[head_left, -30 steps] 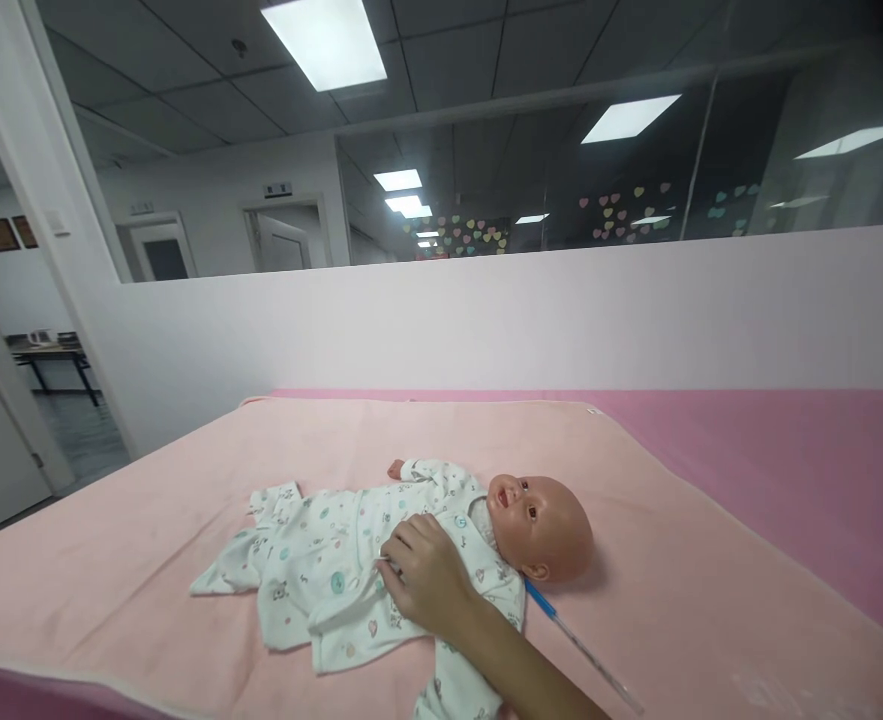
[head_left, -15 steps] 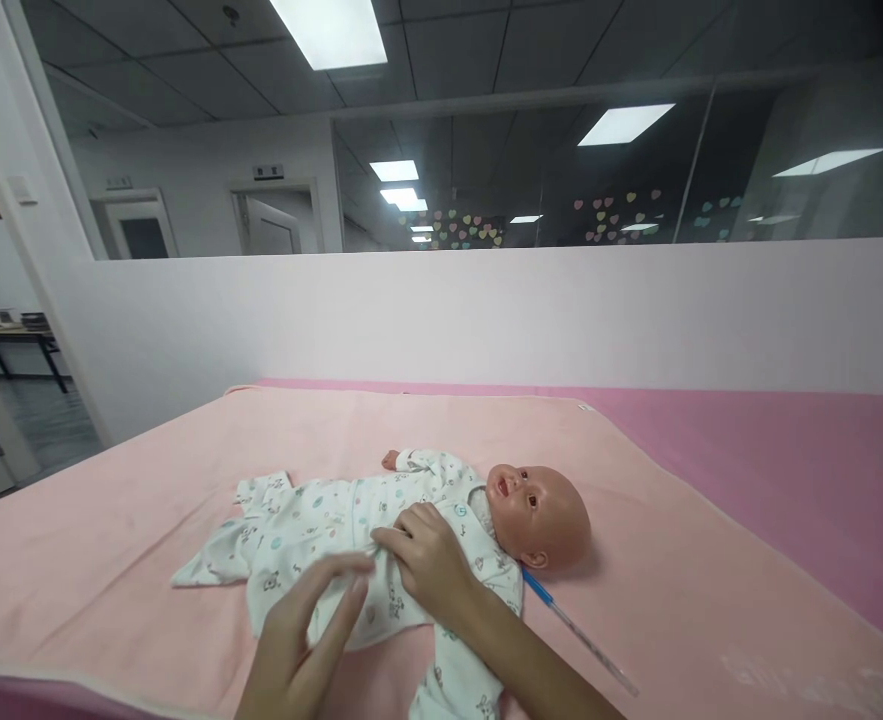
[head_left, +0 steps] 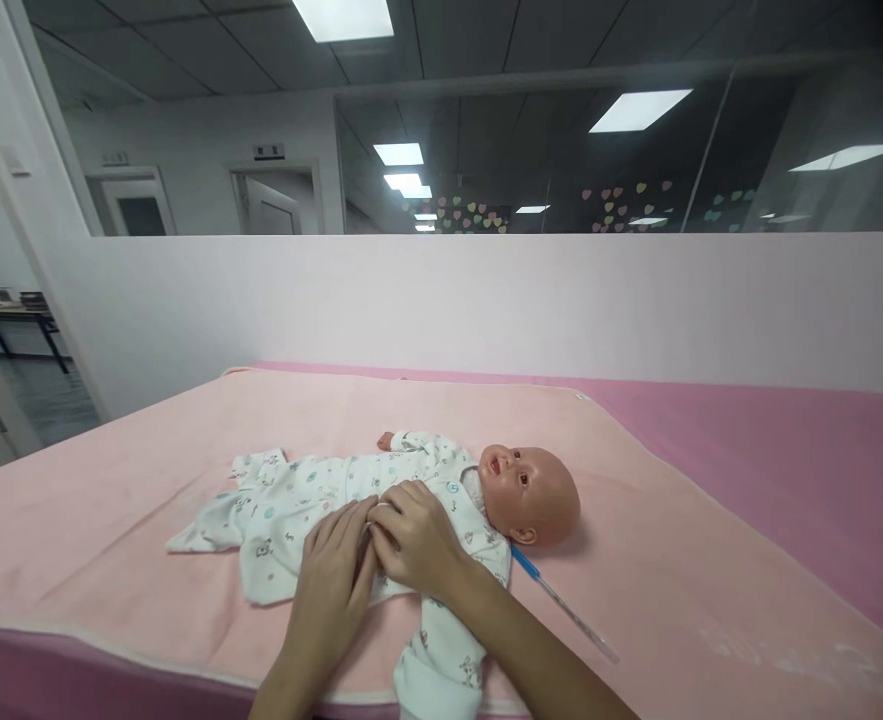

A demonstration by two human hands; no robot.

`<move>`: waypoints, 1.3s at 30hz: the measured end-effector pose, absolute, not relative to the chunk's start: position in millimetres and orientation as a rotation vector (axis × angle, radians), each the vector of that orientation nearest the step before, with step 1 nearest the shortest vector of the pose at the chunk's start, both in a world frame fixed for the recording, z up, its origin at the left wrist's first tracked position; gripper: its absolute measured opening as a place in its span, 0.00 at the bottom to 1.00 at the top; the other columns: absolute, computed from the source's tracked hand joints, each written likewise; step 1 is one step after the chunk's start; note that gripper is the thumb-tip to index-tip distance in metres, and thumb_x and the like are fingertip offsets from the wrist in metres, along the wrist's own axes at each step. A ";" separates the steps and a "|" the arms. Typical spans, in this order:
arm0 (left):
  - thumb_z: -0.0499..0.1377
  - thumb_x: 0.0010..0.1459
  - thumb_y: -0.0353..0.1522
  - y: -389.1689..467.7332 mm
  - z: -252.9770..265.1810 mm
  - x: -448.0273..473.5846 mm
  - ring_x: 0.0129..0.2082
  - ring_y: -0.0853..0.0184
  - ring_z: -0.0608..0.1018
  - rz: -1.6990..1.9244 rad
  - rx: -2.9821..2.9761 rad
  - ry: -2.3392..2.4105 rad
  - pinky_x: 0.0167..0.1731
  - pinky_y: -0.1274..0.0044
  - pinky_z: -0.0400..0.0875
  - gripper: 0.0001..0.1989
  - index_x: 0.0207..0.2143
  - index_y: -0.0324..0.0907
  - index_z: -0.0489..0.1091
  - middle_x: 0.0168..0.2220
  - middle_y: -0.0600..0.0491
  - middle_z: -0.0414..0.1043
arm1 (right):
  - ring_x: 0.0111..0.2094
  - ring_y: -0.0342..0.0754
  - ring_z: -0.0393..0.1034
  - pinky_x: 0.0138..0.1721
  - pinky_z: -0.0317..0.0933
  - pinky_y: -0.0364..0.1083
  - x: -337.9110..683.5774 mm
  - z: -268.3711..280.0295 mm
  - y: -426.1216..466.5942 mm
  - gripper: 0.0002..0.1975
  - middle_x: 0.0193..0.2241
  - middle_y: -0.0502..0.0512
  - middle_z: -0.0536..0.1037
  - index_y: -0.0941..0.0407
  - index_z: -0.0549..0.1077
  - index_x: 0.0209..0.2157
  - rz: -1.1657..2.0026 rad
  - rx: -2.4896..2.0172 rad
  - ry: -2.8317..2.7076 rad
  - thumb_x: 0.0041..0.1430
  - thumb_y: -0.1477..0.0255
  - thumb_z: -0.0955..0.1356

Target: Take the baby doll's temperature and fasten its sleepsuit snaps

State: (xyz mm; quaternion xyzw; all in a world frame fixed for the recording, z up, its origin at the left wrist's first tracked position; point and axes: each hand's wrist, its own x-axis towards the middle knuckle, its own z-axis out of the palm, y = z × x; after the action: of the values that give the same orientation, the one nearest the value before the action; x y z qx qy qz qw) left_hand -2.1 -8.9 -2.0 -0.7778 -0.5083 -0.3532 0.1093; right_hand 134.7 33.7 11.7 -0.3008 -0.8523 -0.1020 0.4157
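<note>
A baby doll (head_left: 527,495) lies on its back, head to the right, dressed in a white patterned top (head_left: 411,468) and matching pants (head_left: 265,525). Over the doll's belly, my left hand (head_left: 334,565) has its fingers pressed together at the top's cloth, fingertips touching my right hand. My right hand (head_left: 418,535) pinches a small fold of the top there, its fingers curled. The exact grip between the fingertips is partly hidden. One sleeve (head_left: 441,660) stretches toward me beneath my right forearm.
By the doll's head lies a thin clear stick with a blue end (head_left: 565,605). Everything rests on a pink blanket (head_left: 673,570) over a darker pink padded surface (head_left: 771,450). A white half wall (head_left: 486,305) with glass above stands behind.
My left hand has come forward and right, its fingers closing onto the top beside my right hand. The right hand stays at the belly cloth. The view has shifted slightly.
</note>
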 end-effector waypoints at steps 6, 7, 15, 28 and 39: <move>0.45 0.60 0.36 -8.0 -1.0 -5.6 0.51 0.63 0.65 -1.130 -2.347 -1.616 0.50 0.68 0.60 0.18 0.52 0.46 0.58 0.51 0.52 0.64 | 0.33 0.45 0.60 0.36 0.53 0.45 134.4 9.1 37.2 0.06 0.29 0.53 0.69 0.57 0.67 0.31 -0.289 -0.731 -2.108 0.57 0.76 0.60; 0.45 0.60 0.36 -7.9 -1.2 -6.5 0.51 0.63 0.65 -1.159 -2.348 -1.635 0.49 0.68 0.60 0.18 0.52 0.46 0.58 0.51 0.52 0.64 | 0.32 0.45 0.60 0.36 0.53 0.45 134.6 8.3 37.9 0.07 0.28 0.52 0.69 0.57 0.67 0.31 -0.302 -0.727 -2.111 0.58 0.76 0.59; 0.46 0.59 0.39 -9.2 2.4 -6.7 0.45 0.63 0.69 -1.269 -2.358 -1.690 0.46 0.69 0.62 0.18 0.50 0.46 0.61 0.46 0.52 0.69 | 0.31 0.45 0.59 0.35 0.53 0.45 135.6 4.9 39.8 0.07 0.26 0.52 0.69 0.57 0.68 0.31 -0.343 -0.726 -2.119 0.56 0.79 0.59; 0.46 0.58 0.40 -7.3 -0.3 -7.3 0.47 0.62 0.68 -1.243 -2.385 -1.724 0.47 0.68 0.60 0.17 0.48 0.48 0.61 0.46 0.53 0.68 | 0.32 0.45 0.60 0.35 0.54 0.44 136.0 10.1 37.3 0.06 0.27 0.52 0.70 0.57 0.68 0.29 -0.281 -0.695 -2.122 0.53 0.79 0.60; 0.47 0.57 0.39 -2.6 -5.5 -8.7 0.50 0.59 0.64 -1.036 -2.135 -1.792 0.46 0.64 0.51 0.15 0.44 0.50 0.65 0.51 0.52 0.63 | 0.32 0.45 0.61 0.38 0.55 0.45 136.6 11.4 39.6 0.06 0.27 0.52 0.71 0.57 0.67 0.29 -0.294 -0.661 -2.164 0.56 0.77 0.60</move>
State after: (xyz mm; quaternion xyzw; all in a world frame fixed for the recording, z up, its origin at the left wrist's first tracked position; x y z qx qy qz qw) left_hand -8.7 -2.6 -5.5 -0.7155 -0.6004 -0.3471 0.0841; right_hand 136.6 39.6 11.4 -0.2633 -0.8622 -0.1173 0.4167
